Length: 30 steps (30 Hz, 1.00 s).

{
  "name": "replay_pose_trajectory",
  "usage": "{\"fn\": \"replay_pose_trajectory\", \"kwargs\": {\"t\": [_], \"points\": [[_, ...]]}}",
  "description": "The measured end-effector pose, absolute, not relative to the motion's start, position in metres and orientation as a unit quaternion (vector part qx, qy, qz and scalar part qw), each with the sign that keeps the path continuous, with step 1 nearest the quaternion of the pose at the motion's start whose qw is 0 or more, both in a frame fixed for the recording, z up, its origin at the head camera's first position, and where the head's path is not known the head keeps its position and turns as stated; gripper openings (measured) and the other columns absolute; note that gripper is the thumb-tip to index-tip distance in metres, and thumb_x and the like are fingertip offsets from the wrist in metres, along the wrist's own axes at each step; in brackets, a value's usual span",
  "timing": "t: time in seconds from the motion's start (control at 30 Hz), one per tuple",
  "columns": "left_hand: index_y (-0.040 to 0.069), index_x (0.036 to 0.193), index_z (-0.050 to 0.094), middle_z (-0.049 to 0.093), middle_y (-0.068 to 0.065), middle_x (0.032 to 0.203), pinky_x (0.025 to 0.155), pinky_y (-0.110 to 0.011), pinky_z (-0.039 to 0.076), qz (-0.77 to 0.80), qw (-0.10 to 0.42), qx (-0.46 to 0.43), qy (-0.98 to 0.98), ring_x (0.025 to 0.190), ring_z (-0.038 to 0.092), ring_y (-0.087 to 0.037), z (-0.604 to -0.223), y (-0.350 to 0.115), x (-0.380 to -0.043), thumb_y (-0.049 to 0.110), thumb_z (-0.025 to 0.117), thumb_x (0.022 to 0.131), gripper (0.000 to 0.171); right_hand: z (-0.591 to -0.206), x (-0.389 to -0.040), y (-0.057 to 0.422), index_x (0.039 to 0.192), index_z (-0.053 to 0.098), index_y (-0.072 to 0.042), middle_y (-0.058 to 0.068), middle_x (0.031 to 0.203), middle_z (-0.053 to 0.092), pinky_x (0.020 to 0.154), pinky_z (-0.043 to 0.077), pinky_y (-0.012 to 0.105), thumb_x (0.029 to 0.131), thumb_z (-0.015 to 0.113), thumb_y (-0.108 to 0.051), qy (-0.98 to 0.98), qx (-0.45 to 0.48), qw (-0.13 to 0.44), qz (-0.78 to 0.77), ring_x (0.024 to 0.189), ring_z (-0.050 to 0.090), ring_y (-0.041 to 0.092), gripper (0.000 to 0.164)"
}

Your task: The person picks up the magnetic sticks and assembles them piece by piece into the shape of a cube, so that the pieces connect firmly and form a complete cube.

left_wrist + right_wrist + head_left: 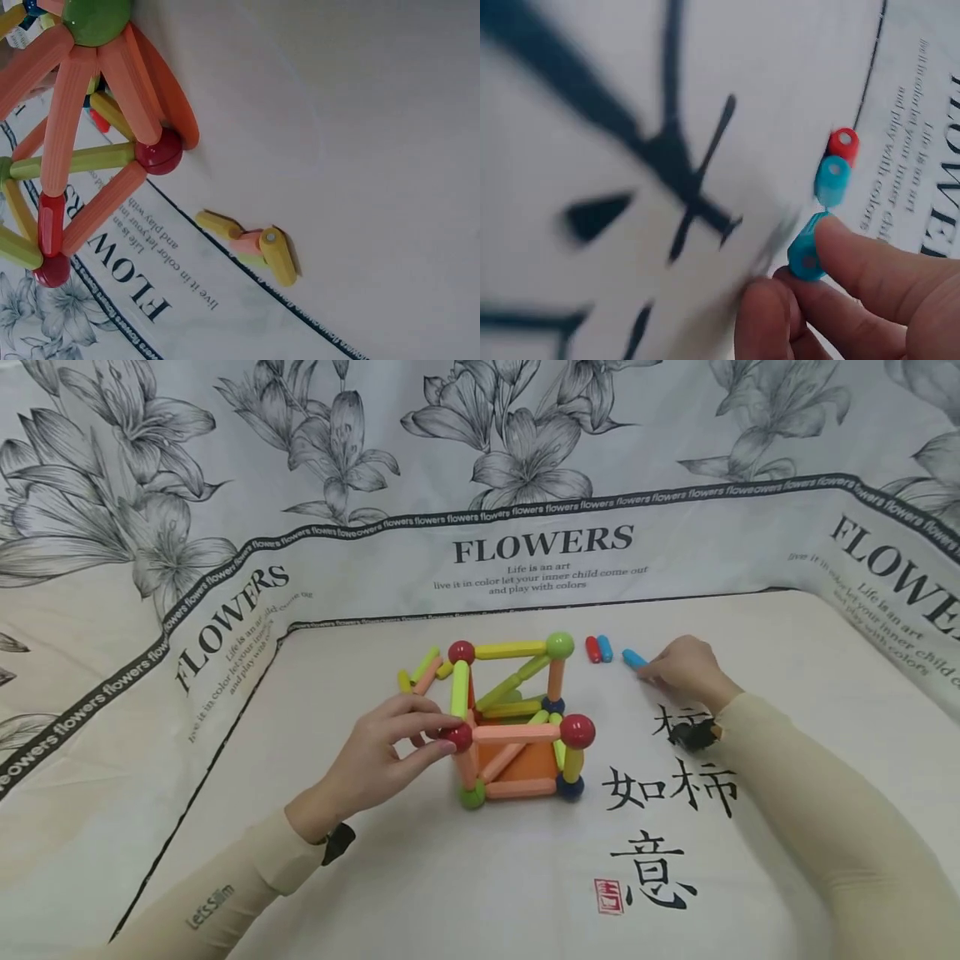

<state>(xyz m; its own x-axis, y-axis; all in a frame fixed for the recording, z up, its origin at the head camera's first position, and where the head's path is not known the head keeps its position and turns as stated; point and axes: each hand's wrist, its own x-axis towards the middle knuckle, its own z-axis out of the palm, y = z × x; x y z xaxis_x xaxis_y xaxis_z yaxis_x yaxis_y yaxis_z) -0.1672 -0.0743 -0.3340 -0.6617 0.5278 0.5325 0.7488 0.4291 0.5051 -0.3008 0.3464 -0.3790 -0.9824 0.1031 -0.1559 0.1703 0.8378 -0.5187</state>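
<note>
Right hand [686, 668] fingers clamped on short blue faceted rod [634, 658], right of the box-shaped frame of coloured rods and balls [517, 734]. Left hand [390, 743] fingers pinch the glossy red ball [462, 739] at the frame's near upper left corner. I'd go light on the left so joints don't pop; lift the rod without nudging the loose blue rod [604, 648] and red rod [592, 649] right of the frame. Frame's upright: salmon, yellow, lime rods; red, green, dark-blue balls; orange panel inside.
</note>
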Motion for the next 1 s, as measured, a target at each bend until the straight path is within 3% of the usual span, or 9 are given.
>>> {"fn": "replay_pose_trajectory", "kwargs": {"t": [0.13, 0.2, 0.3, 0.37, 0.47, 0.6, 0.77, 0.87, 1.0], "points": [[0.009, 0.113, 0.074, 0.066, -0.005, 0.105, 0.072, -0.021, 0.055, -0.38, 0.144, -0.383, -0.83, 0.091, 0.062, -0.013, -0.337, -0.074, -0.166, 0.007, 0.077, 0.084, 0.03, -0.366, -0.257, 0.349, 0.119, 0.066, 0.004, 0.019, 0.104, 0.069, 0.088, 0.047, 0.052, 0.093, 0.063, -0.047, 0.934, 0.047, 0.077, -0.346, 0.095, 0.06, 0.027, 0.057], [0.008, 0.114, 0.073, 0.066, -0.005, 0.104, 0.072, -0.021, 0.055, -0.382, 0.147, -0.383, -0.828, 0.091, 0.062, -0.013, -0.337, -0.075, -0.167, 0.006, 0.077, 0.083, 0.03, -0.349, -0.222, 0.336, 0.123, 0.066, -0.001, 0.018, 0.11, 0.069, 0.088, 0.049, 0.051, 0.093, 0.064, -0.047, 0.929, -0.007, 0.043, -0.368, 0.095, 0.061, 0.024, 0.054], [0.007, 0.113, 0.073, 0.066, -0.006, 0.105, 0.072, -0.02, 0.055, -0.389, 0.158, -0.381, -0.824, 0.091, 0.061, -0.013, -0.336, -0.075, -0.168, 0.004, 0.077, 0.082, 0.031, -0.324, -0.17, 0.301, 0.112, 0.073, -0.011, 0.006, 0.101, 0.073, 0.075, 0.053, 0.032, 0.09, 0.072, -0.03, 0.912, -0.183, -0.069, -0.362, 0.083, 0.062, 0.013, 0.03], [0.006, 0.113, 0.073, 0.066, -0.006, 0.105, 0.072, -0.02, 0.055, -0.395, 0.161, -0.378, -0.821, 0.089, 0.061, -0.013, -0.335, -0.075, -0.168, 0.004, 0.077, 0.082, 0.031, -0.319, -0.141, 0.274, 0.104, 0.076, -0.014, -0.005, 0.087, 0.071, 0.06, 0.045, 0.016, 0.086, 0.076, -0.021, 0.877, -0.297, -0.143, -0.348, 0.071, 0.055, 0.004, 0.019], [0.005, 0.113, 0.073, 0.067, -0.007, 0.106, 0.072, -0.02, 0.055, -0.404, 0.158, -0.375, -0.819, 0.088, 0.06, -0.013, -0.337, -0.073, -0.168, 0.004, 0.076, 0.083, 0.03, -0.33, -0.116, 0.238, 0.102, 0.077, -0.014, -0.015, 0.068, 0.06, 0.05, 0.035, 0.008, 0.09, 0.071, -0.028, 0.844, -0.375, -0.195, -0.33, 0.059, 0.043, -0.008, 0.019], [0.005, 0.113, 0.073, 0.067, -0.007, 0.108, 0.073, -0.02, 0.056, -0.406, 0.151, -0.365, -0.824, 0.091, 0.061, -0.014, -0.341, -0.073, -0.17, 0.006, 0.076, 0.084, 0.03, -0.354, -0.123, 0.204, 0.097, 0.076, -0.011, -0.013, 0.054, 0.043, 0.045, 0.023, 0.008, 0.09, 0.071, -0.028, 0.853, -0.352, -0.23, -0.308, 0.05, 0.031, -0.009, 0.019], [0.008, 0.115, 0.073, 0.067, -0.006, 0.11, 0.074, -0.021, 0.056, -0.409, 0.129, -0.348, -0.834, 0.094, 0.061, -0.014, -0.344, -0.071, -0.169, 0.008, 0.076, 0.084, 0.03, -0.37, -0.135, 0.188, 0.099, 0.076, -0.009, -0.006, 0.055, 0.057, 0.044, 0.027, 0.007, 0.079, 0.081, -0.014, 0.861, -0.347, -0.26, -0.266, 0.044, 0.041, -0.004, 0.021], [0.008, 0.115, 0.073, 0.067, -0.006, 0.109, 0.074, -0.021, 0.056, -0.409, 0.128, -0.344, -0.836, 0.093, 0.062, -0.014, -0.343, -0.072, -0.167, 0.009, 0.076, 0.085, 0.031, -0.374, -0.137, 0.183, 0.1, 0.076, -0.007, -0.004, 0.061, 0.065, 0.046, 0.031, 0.005, 0.079, 0.081, -0.017, 0.863, -0.35, -0.261, -0.255, 0.046, 0.048, -0.001, 0.023], [0.007, 0.115, 0.073, 0.067, -0.006, 0.108, 0.074, -0.021, 0.056, -0.408, 0.137, -0.35, -0.832, 0.091, 0.062, -0.014, -0.341, -0.073, -0.167, 0.008, 0.076, 0.084, 0.03, -0.378, -0.144, 0.179, 0.088, 0.072, -0.009, -0.006, 0.056, 0.056, 0.044, 0.031, 0.007, 0.087, 0.075, -0.027, 0.863, -0.348, -0.27, -0.25, 0.043, 0.043, -0.002, 0.019]]}}
